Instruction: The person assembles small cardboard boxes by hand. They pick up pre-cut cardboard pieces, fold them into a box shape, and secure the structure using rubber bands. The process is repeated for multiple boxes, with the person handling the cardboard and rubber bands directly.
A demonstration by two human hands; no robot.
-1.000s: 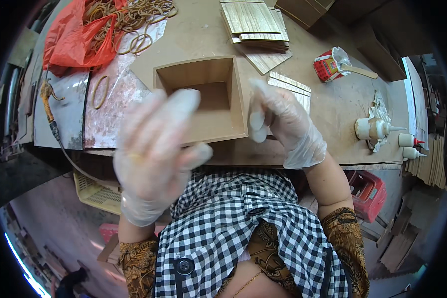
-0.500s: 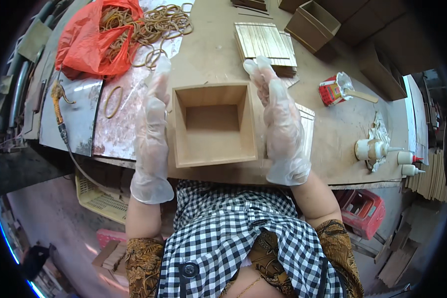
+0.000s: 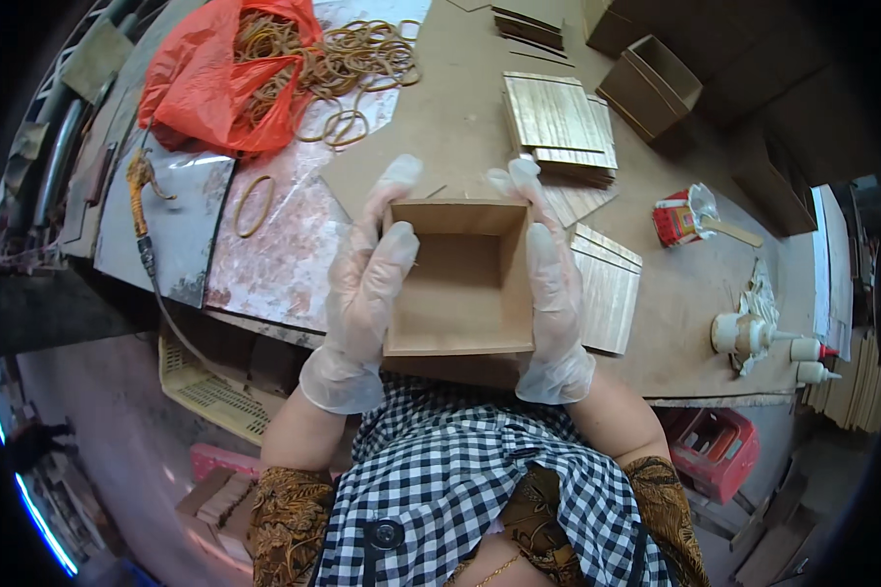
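Between my two hands is an open-topped wooden box [image 3: 460,347], light brown and nearly square, its hollow facing up. My left hand [image 3: 367,293], in a thin translucent glove, presses the box's left side, with the thumb at the rim and the fingers along the outer wall. On the other side my right hand [image 3: 550,293], gloved likewise, lies against the right wall with its thumb along the edge. Both hands grip the box at the table's near edge. Some of the fingers are hidden behind its walls.
Rubber bands [image 3: 362,59] spill from a red plastic bag [image 3: 196,88] at the far left. Stacked wooden panels [image 3: 558,112] and more panels [image 3: 607,289] lie right of the box. Further right are a red tub [image 3: 677,217] with a stick and white glue bottles [image 3: 739,335].
My hands have closed in from both sides, from standing apart beside the box to gripping its walls. The view has shifted, so the tabletop things appear further right.
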